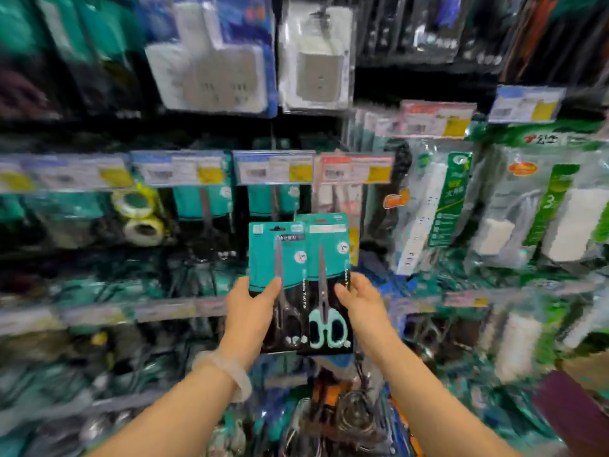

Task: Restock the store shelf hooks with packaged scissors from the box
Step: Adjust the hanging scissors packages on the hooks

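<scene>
I see the left hand (252, 305) pinching a teal-and-black carded pack of black-handled scissors (278, 285); right hand (361, 300) grips the overlapping teal pack of mint-handled scissors (328, 285), both upright before blurred shelf hooks with yellow-patched price tags (275, 168); print unreadable; translucent bangle (227, 371) on left wrist

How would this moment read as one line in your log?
left hand: holds black-handled scissors pack | right hand: holds mint-handled scissors pack | packs overlap, upright | not yet hung
</scene>
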{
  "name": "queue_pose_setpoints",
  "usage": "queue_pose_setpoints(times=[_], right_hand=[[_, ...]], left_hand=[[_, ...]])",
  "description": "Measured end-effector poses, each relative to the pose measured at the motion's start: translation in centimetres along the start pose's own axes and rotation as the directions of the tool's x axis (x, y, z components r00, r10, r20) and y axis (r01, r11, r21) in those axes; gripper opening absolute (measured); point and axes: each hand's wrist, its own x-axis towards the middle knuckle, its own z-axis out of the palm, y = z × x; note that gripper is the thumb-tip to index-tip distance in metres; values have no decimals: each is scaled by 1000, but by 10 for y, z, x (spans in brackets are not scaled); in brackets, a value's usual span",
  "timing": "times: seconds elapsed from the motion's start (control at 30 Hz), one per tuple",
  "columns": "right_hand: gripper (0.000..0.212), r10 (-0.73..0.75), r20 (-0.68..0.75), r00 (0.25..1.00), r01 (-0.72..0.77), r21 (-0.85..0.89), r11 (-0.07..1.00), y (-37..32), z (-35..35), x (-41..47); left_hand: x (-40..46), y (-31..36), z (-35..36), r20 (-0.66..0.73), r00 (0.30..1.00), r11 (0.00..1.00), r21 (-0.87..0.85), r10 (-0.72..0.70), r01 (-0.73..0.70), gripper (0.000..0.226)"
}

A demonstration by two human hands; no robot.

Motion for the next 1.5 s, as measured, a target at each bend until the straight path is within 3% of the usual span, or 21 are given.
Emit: queue_pose_setpoints(times=[0.17, 0.4, 0.73, 0.93, 1.13, 1.5], right_hand=[[20, -14, 117, 993, 14, 6, 1000, -15, 46, 11], [11, -136, 123, 983, 141, -34, 989, -33, 61, 26], [19, -245, 140, 959, 250, -20, 968, -32, 55, 31], [7, -248, 121, 961, 256, -57, 965, -45, 55, 42], [9, -136, 74, 988, 137, -1, 991, -45, 64, 44], [14, -214, 32, 976, 216, -122, 969, -36, 71, 42]], left_hand=[[16, 13, -40, -109, 994, 1000, 3, 32, -31, 9], [24, 23, -57, -160, 986, 998, -41, 41, -48, 9], [34, 25, -52, -176, 984, 992, -118, 20, -41, 7], [33, 28, -51, -184, 983, 990, -138, 12, -38, 11], [28, 28, -52, -213, 976, 992, -109, 36, -61, 6], [19, 22, -68, -229, 973, 997, -62, 40, -56, 6]])
